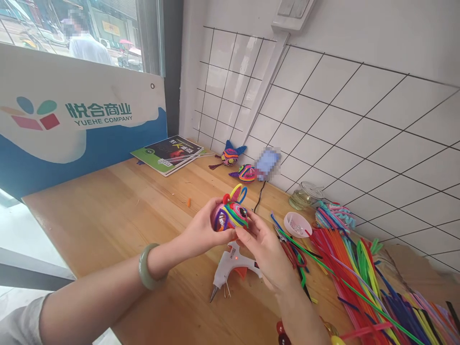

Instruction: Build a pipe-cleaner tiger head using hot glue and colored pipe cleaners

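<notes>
Between both hands, above the wooden table, is a small round ornament (233, 214) wound in bright pipe cleaners, with an eye, white teeth-like marks and yellow and blue loops on top. My left hand (203, 223) grips its left side, thumb along the bottom. My right hand (264, 244) closes on its right side with thumb and fingers. Just below the hands lies a white hot glue gun (232, 263) with a small red light, its metal nozzle toward me. Two similar ornaments, one with blue ears (231, 155) and one striped (247, 173), rest near the wall.
Bundles of colored pipe cleaners (338, 268) spread across the right side. Scissors (293, 254) lie near a pink bowl (297, 225) of small clear pieces and a glass jar (305, 195). Booklets (170, 153) are at the back left; a blurred phone-like object (268, 163) leans on the gridded wall.
</notes>
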The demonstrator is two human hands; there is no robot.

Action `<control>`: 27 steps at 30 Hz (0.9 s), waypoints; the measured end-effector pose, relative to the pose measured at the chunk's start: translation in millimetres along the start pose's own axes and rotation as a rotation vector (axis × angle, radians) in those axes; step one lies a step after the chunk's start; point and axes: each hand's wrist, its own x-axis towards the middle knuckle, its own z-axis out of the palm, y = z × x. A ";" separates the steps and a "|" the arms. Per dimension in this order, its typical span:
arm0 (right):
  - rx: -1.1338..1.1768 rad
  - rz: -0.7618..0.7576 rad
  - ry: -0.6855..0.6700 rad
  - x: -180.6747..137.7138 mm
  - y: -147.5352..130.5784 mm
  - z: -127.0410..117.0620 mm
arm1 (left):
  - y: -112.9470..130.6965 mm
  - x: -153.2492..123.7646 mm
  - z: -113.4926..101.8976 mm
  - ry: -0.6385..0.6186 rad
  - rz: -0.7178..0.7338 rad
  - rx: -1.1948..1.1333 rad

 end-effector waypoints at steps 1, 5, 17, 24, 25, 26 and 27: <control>0.028 0.007 -0.016 -0.1 -0.4 -0.6 | 0.1 0.8 -0.6 -0.002 -0.010 -0.007; 0.021 0.003 0.005 0.1 3.3 0.1 | -1.6 0.5 0.8 0.012 -0.003 0.041; -0.151 0.048 0.067 0.7 8.5 1.4 | -4.8 -4.4 5.5 0.024 0.102 0.217; -0.203 0.051 0.074 1.0 6.8 0.7 | -7.4 -4.0 5.6 0.019 0.108 0.186; -0.184 0.051 0.062 1.6 7.6 -0.4 | -6.8 -3.6 5.3 0.019 0.096 0.183; -0.156 0.054 0.045 2.2 8.5 -1.6 | -6.1 -3.1 5.1 0.018 0.082 0.176; -0.125 0.057 0.027 2.7 9.4 -2.6 | -5.5 -2.6 4.9 0.018 0.067 0.162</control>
